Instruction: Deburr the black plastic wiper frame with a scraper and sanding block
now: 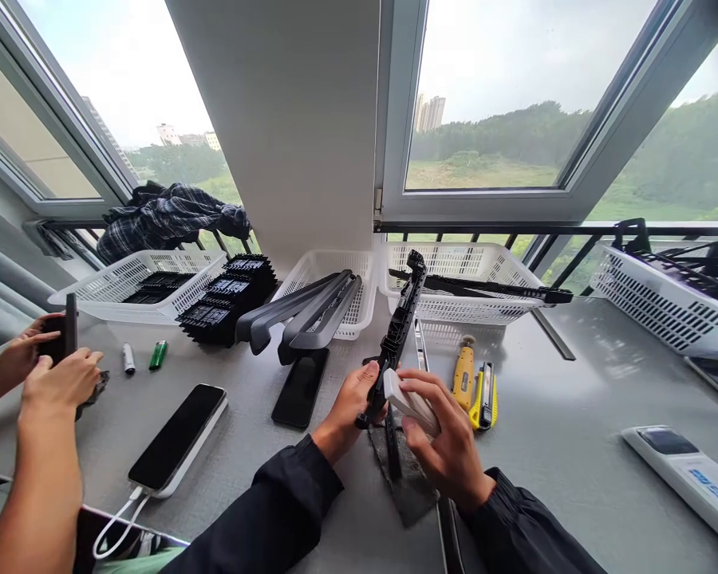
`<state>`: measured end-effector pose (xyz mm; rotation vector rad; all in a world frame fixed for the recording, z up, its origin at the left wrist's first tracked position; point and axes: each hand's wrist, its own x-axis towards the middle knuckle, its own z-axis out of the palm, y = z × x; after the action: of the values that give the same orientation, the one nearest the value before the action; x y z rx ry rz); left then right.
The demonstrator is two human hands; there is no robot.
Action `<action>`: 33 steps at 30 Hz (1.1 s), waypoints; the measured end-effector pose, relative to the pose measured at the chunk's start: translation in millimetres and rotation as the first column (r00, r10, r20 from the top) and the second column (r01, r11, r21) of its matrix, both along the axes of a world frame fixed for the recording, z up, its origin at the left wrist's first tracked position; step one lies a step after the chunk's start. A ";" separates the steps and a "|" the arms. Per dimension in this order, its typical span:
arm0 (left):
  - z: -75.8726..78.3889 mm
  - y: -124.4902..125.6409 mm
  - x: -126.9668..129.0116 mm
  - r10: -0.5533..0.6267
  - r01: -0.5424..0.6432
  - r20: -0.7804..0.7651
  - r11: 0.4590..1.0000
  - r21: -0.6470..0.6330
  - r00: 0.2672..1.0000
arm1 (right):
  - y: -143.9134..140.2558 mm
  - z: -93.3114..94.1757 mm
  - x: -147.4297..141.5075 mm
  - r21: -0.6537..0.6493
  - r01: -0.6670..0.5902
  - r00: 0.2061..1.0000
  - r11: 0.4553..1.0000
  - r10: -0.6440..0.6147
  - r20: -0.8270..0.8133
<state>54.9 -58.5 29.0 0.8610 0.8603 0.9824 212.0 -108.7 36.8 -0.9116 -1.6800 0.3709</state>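
Left hand (350, 402) grips the long black plastic frame (398, 335) upright near its lower end; right hand (439, 438), just beside it, pinches a white block (408, 402) against it; the work looks midway, baskets beyond holding more parts

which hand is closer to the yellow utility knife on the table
Right. The right hand, holding a white block, sits just left of the yellow utility knife. The left hand grips the long black part, farther left.
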 end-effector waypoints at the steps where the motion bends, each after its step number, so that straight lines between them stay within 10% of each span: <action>1: -0.3 0.1 0.0 0.001 -0.001 -0.002 1.000 -0.007 1.000 | -1.6 1.5 0.3 -0.037 -0.050 0.998 0.998 0.049 -0.031; 7: 2.3 -0.2 -0.4 0.083 -0.083 -0.039 0.997 0.010 0.996 | 5.2 1.6 0.6 -0.585 -0.265 0.954 0.766 0.119 -0.276; 33: -12.6 5.7 -2.8 0.094 -0.094 -0.037 0.996 0.004 0.995 | 26.3 -5.5 19.0 -0.632 -0.141 0.977 0.762 0.002 -0.215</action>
<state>52.0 -52.8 16.4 0.8492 0.9383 1.0521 231.0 -82.4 31.3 -1.2587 -1.4035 1.1146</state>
